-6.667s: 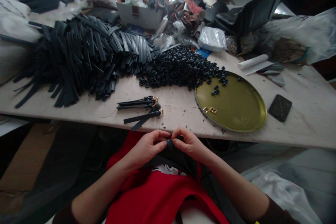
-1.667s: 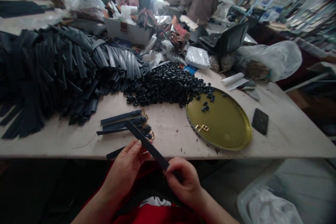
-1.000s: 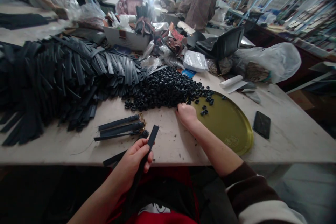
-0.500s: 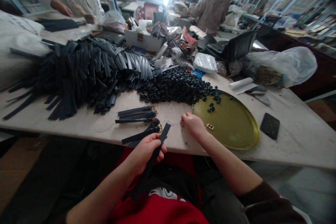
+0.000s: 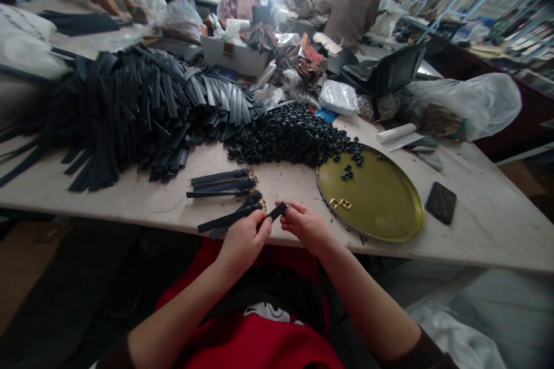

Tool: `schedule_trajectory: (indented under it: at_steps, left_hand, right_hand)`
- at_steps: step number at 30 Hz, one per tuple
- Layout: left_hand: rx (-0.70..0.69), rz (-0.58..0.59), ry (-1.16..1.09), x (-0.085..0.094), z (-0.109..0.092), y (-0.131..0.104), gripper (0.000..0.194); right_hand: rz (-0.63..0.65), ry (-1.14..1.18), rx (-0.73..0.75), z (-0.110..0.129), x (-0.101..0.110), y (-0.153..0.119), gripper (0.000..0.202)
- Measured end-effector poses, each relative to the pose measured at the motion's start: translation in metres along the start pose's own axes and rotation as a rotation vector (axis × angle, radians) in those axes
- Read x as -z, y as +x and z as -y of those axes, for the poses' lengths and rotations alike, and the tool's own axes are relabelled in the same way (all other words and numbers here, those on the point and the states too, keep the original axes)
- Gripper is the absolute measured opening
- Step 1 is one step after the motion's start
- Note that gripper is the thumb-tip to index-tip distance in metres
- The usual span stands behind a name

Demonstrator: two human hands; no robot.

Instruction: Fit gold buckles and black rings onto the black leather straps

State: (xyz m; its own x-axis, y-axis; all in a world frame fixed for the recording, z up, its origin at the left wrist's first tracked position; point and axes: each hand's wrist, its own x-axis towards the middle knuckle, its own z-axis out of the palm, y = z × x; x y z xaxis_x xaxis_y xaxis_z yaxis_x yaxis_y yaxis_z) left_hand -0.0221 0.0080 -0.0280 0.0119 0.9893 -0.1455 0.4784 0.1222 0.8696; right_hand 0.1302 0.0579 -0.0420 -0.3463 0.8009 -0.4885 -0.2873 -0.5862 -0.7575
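Observation:
My left hand (image 5: pixel 243 240) is closed around a short length of black strap (image 5: pixel 277 211), above the table's front edge. At the strap's far end my right hand (image 5: pixel 308 228) pinches with thumb and fingers; whether it also holds something small is hidden. Several black straps with gold buckles (image 5: pixel 225 185) lie on the table just left of my hands. To the right, gold buckles (image 5: pixel 345 203) rest on a greenish-gold oval tray (image 5: pixel 385 196). A few small black loops (image 5: pixel 347 172) are on the tray too.
Behind my hands spreads a heap of black loops (image 5: pixel 289 137), beside a large pile of black straps (image 5: pixel 134 109). A dark phone (image 5: pixel 441 202) lies right of the tray. Plastic bags, scraps and a box (image 5: pixel 234 60) crowd the back. Two people work beyond the table.
My right hand has come left from the tray's edge to the strap's end. The strap in my left hand is now turned more sideways, and both hands meet at it.

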Motion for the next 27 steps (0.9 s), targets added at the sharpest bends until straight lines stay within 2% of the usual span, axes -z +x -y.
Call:
schedule_trajectory:
  at_steps: [4,10,18,21,23,27]
  left_hand:
    - [0.020,-0.025,0.147,-0.002,0.007,0.005,0.021]
    - [0.044,0.014,0.254,-0.002,0.014,0.011,0.024]
    - [0.039,0.052,0.276,-0.011,0.012,0.011,0.023]
    - [0.029,0.050,0.259,-0.012,0.009,0.007,0.025]
    - [0.008,0.079,0.274,-0.011,0.006,0.004,0.025]
    - [-0.036,0.170,0.357,-0.003,0.002,-0.003,0.025]
  right_hand:
    - [-0.050,0.087,-0.051,-0.003,-0.001,0.002,0.035]
    - [-0.070,0.114,-0.103,-0.013,0.009,0.010,0.031]
    - [-0.121,0.123,0.086,-0.020,0.017,0.011,0.024]
    - [-0.096,0.106,0.106,-0.021,0.018,0.006,0.029]
    - [-0.062,0.046,0.103,-0.022,0.019,0.001,0.034]
    - [-0.043,-0.150,0.150,-0.022,0.023,-0.010,0.027]
